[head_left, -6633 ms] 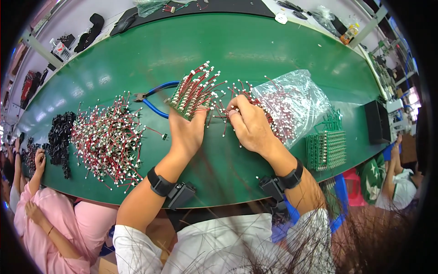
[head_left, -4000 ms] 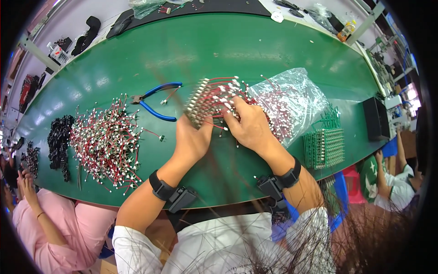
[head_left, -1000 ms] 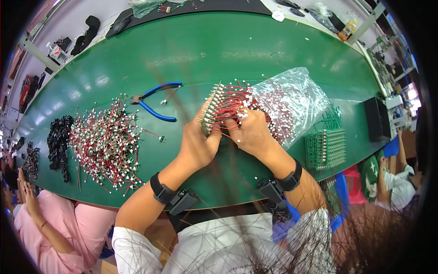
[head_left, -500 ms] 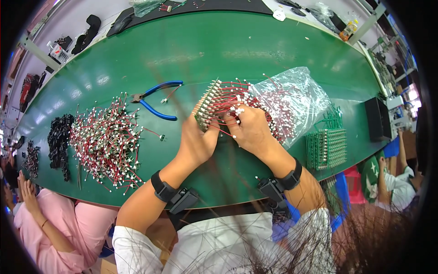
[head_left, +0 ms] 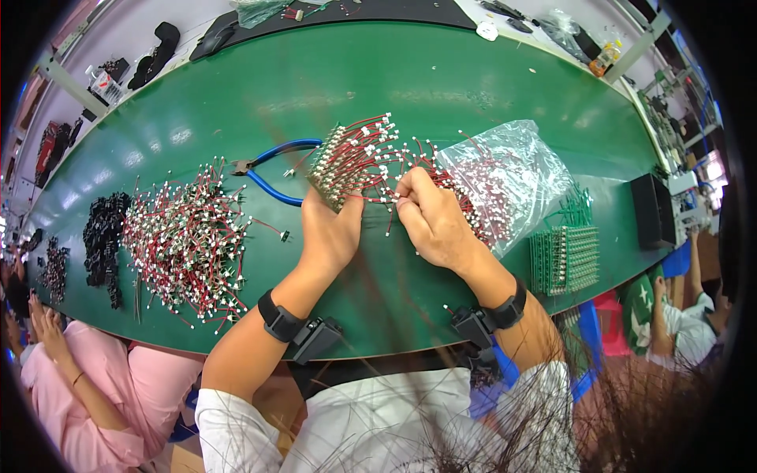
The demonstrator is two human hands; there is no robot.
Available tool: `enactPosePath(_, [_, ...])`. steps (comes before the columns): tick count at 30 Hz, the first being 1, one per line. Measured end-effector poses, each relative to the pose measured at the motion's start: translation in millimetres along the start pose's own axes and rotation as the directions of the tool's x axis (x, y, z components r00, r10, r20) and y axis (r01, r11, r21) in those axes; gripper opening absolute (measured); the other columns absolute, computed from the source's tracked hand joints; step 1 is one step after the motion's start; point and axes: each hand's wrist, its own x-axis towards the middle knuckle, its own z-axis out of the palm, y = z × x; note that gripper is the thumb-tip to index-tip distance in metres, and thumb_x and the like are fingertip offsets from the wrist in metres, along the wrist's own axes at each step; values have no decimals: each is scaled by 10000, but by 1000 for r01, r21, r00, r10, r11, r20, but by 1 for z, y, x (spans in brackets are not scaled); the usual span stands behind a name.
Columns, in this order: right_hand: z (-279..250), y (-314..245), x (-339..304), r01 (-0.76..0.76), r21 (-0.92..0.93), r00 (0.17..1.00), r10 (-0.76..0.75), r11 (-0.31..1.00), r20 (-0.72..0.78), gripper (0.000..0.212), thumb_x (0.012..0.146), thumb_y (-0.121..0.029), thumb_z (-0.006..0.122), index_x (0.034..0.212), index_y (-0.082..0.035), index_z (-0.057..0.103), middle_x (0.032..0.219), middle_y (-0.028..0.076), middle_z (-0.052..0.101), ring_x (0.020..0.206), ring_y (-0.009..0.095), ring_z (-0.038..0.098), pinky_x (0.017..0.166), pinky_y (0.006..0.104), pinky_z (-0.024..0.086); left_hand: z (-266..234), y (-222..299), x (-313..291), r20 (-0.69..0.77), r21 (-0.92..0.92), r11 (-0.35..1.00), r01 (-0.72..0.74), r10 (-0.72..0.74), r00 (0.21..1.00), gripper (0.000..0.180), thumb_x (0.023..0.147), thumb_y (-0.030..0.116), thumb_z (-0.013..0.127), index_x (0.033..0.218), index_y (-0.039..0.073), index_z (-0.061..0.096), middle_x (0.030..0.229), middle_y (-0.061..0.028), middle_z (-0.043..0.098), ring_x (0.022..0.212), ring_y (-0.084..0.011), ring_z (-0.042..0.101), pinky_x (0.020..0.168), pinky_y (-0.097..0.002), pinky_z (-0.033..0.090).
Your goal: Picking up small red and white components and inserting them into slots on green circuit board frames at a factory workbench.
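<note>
My left hand (head_left: 331,232) is closed around the lower edge of a circuit board panel (head_left: 325,169), tilted above the table. Rows of red wires with white plug ends (head_left: 378,142) fan out from its right side. Close by on the right, my right hand (head_left: 435,225) has thumb and forefinger pinched at the white end of a red wire, which seems to run from the panel. Beyond that hand, a clear plastic bag (head_left: 528,173) lies with many more red wires in and beside it. Blue-handled cutters (head_left: 272,191) rest partly behind the panel, jaws to the left.
Left on the green table (head_left: 441,87) spreads a heap of small wired boards (head_left: 185,252), with black parts (head_left: 104,244) beyond. A stack of green board panels (head_left: 564,260) and a black box (head_left: 653,206) stand at right. A person in pink (head_left: 102,378) sits at left.
My left hand has shifted the panel left and up and turned it, so its wires spread apart. The right hand has drawn slightly away from the panel, and its fingertips now pinch one wire end.
</note>
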Motion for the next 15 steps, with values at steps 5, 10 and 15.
enactPosePath(5, [2, -11, 1, -58, 42, 998, 56, 997, 32, 82, 923, -39, 537, 988, 8, 519, 642, 84, 530, 573, 138, 514, 548, 315, 410, -2, 0, -1, 30, -3, 1000, -26, 26, 999, 272, 915, -14, 562, 1185, -51, 581, 1128, -89, 662, 1038, -154, 592, 943, -299, 454])
enactPosePath(10, [1, -10, -1, -81, 67, 996, 78, 994, 52, 74, 924, -36, 549, 988, -1, 539, 664, 54, 544, 586, 105, 507, 555, 288, 412, 0, 3, 0, 61, -16, 1000, -19, 20, 998, 286, 907, -22, 558, 1190, -54, 580, 1125, -94, 662, 1033, -161, 595, 940, -299, 456])
enactPosePath(15, [1, -13, 0, -76, 31, 996, 74, 997, 58, 87, 909, -33, 569, 987, -3, 544, 688, 70, 570, 587, 124, 533, 543, 302, 416, 0, -5, -1, 41, -51, 999, 4, -2, 999, 299, 897, -22, 557, 1195, -50, 564, 1126, -97, 656, 1040, -159, 590, 937, -307, 457])
